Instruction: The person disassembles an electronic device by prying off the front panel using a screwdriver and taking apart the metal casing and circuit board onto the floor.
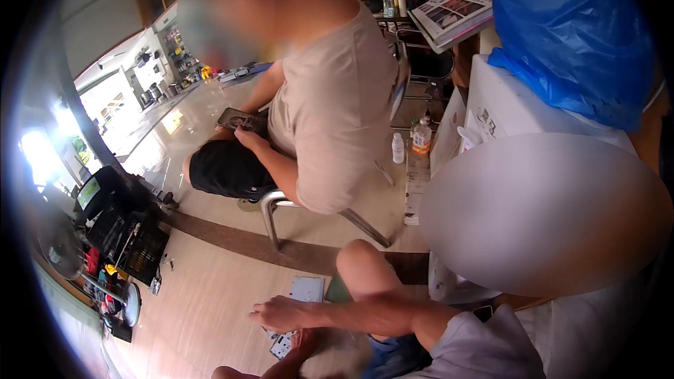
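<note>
My right hand [281, 314] reaches in from the right, over my bent knee, low above the floor. Its fingers are bent together; what they hold, if anything, is hidden. Just below it, my left hand [303, 342] is closed at the edge of a small grey metal part with holes [282, 345]. A flat grey metal panel [307, 288] lies on the floor beyond my right hand, beside a green piece [338, 290].
A seated person [337, 105] holds a phone [242, 121] on a metal chair [270, 221]. Black crates [144, 245] and a fan [63, 249] stand left. Bottles [421, 137], a blue bag [576, 35] and an open book [456, 12] are right. A large blurred area covers the right.
</note>
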Motion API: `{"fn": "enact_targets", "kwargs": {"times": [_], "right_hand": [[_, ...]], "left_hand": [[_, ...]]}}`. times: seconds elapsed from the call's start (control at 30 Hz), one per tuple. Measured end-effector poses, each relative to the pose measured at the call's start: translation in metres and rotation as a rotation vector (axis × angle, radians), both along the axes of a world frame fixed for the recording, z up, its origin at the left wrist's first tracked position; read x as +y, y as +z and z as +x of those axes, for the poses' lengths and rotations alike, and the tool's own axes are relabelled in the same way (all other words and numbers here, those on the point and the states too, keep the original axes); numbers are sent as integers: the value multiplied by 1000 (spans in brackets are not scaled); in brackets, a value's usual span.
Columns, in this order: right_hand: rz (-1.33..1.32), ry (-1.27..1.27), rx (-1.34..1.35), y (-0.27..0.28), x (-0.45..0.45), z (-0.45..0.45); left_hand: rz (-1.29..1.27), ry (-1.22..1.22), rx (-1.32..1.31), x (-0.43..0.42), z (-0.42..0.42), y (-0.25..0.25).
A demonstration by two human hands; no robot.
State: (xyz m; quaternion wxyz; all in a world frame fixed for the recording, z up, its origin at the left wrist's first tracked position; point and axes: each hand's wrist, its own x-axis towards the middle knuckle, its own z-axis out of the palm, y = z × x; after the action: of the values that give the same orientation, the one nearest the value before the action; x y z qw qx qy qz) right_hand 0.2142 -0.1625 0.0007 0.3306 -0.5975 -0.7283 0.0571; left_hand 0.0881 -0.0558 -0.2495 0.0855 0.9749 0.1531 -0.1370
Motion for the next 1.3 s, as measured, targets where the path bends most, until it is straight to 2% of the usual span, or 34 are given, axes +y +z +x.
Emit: {"fn": "enact_targets", "kwargs": {"times": [0.23, 0.53, 0.83, 0.9, 1.23, 1.3], "right_hand": [[30, -17, 100, 13, -8, 5], [-28, -27, 11, 3, -2, 12], [-11, -15, 118, 12, -3, 9], [8, -15, 59, 6, 3, 9], [34, -26, 51, -3, 19, 13], [45, -41, 86, -7, 18, 20]], "left_hand": [[8, 28, 31, -4, 1, 3], [5, 31, 58, -7, 2, 1], [0, 33, 68, -9, 2, -3], [0, 30, 68, -10, 4, -6], [37, -130, 76, -12, -3, -15], [-3, 161, 110, -27, 1, 4]]}}
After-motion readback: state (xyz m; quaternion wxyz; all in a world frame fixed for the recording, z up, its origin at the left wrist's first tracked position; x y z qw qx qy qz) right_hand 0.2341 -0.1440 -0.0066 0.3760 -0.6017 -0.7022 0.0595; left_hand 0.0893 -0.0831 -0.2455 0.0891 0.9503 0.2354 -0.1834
